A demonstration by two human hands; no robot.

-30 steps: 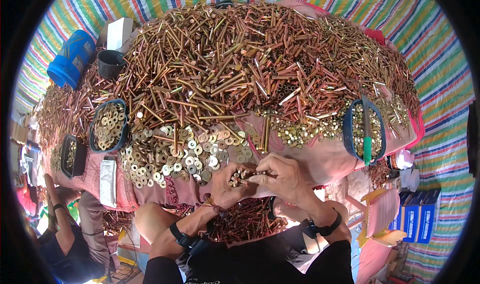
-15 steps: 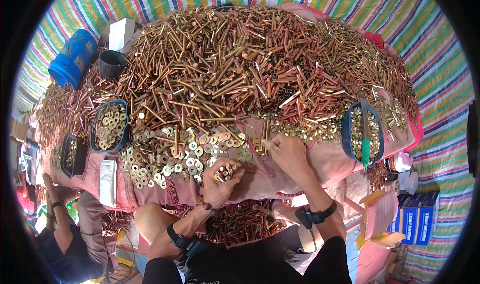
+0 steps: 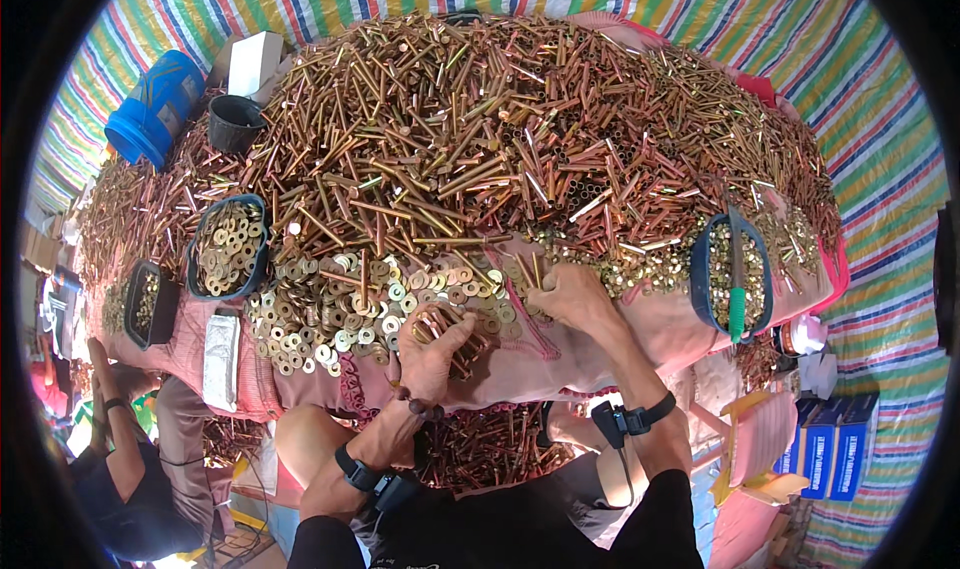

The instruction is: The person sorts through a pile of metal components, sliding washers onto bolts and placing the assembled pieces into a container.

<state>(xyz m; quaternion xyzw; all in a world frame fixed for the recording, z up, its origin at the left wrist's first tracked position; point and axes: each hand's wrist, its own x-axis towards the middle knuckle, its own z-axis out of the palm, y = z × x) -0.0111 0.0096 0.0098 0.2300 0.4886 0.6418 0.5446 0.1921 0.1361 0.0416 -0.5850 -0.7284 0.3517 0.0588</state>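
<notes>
My left hand (image 3: pixel 428 354) is wrapped round a bundle of brassy bolts (image 3: pixel 466 357), their ends fanning out past the thumb, above the near edge of the pink cloth. To its right, my right hand (image 3: pixel 575 297) is closed in a pinch, palm down, at the base of a slim brassy bolt (image 3: pixel 538 270) that sticks up from the fingertips. A second such bolt leans beside it; the exact grip is partly hidden by the fingers. Loose flat washers (image 3: pixel 320 309) lie left of and behind my left hand. Small nuts (image 3: pixel 650 259) are scattered beyond my right hand.
A large heap of bolts and metal sleeves (image 3: pixel 450 119) fills the far side. A blue tub (image 3: pixel 191 259) of washers stands left; another tub (image 3: pixel 697 289) holds nuts and a green-handled tool (image 3: pixel 737 304). A blue bucket (image 3: pixel 140 134) lies far left. Another person's arm (image 3: pixel 122 439) shows left.
My left hand has turned over, so its back and thumb now show and the bolts point differently. My right hand has shifted slightly nearer, and the bolts at its fingertips have spread apart.
</notes>
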